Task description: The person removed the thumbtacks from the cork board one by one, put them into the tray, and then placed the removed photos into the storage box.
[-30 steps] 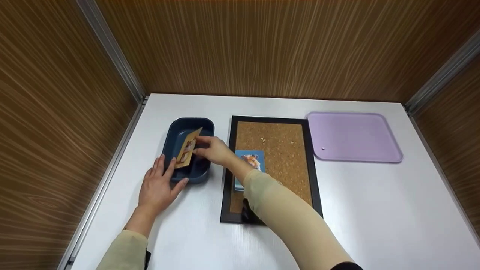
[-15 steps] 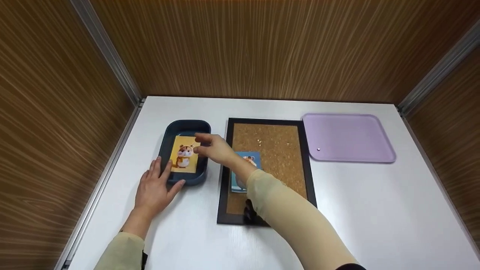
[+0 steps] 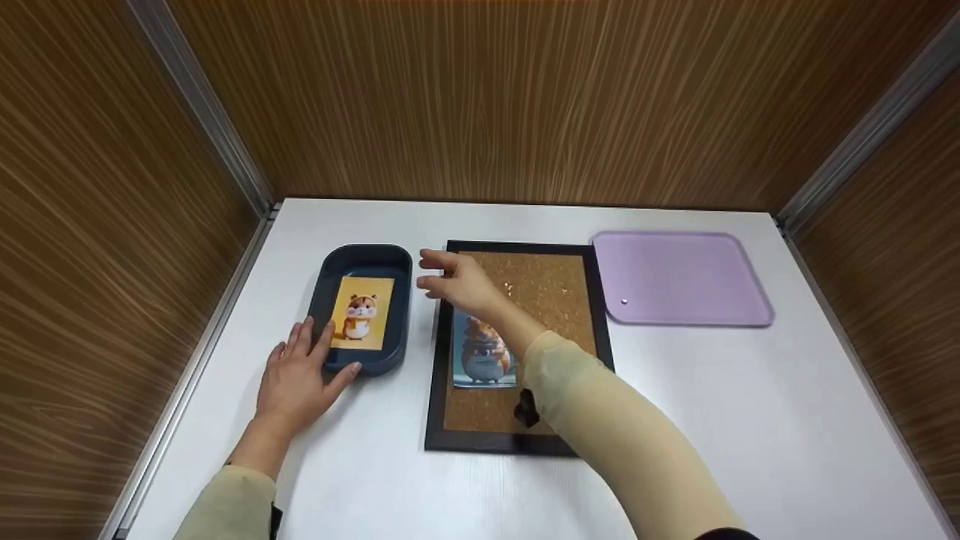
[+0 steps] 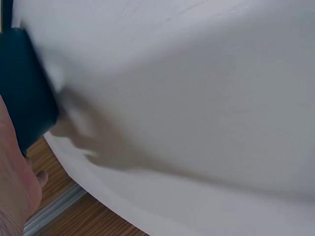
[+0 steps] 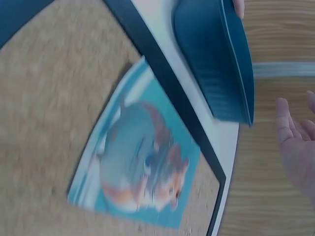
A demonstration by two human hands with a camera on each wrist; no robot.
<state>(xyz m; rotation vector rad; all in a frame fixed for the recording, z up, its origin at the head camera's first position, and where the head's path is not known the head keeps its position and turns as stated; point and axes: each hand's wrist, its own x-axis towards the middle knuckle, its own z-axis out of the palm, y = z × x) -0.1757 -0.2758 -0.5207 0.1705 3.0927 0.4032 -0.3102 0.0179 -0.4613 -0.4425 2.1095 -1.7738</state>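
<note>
A yellow card (image 3: 362, 322) with a cartoon hamster lies face up inside a dark blue box (image 3: 401, 330). My left hand (image 3: 296, 386) rests on the box's near-left rim, fingers spread and the thumb at its front edge. Just right of the box, my right hand (image 3: 465, 283) hovers over the frame of a cork board (image 3: 559, 315), holding nothing. Its thumb and fingers stand apart, also in the right wrist view. Beneath the right forearm is a blue hamster card (image 3: 480, 367) on the board, partly covered by the arm in the head view.
Small gold-coloured pins (image 3: 508, 287) sit on the upper part of the cork board. A purple tray (image 3: 682, 277) stands at the back right, touching or nearly touching the board, with a small shiny piece (image 3: 624, 301) in its near-left corner. Wood-grain panels enclose the white table.
The yellow card has gone from tilted in my right fingers to lying flat in the box. My right hand has let go and moved right, away from the box. The left hand stays on the rim.
</note>
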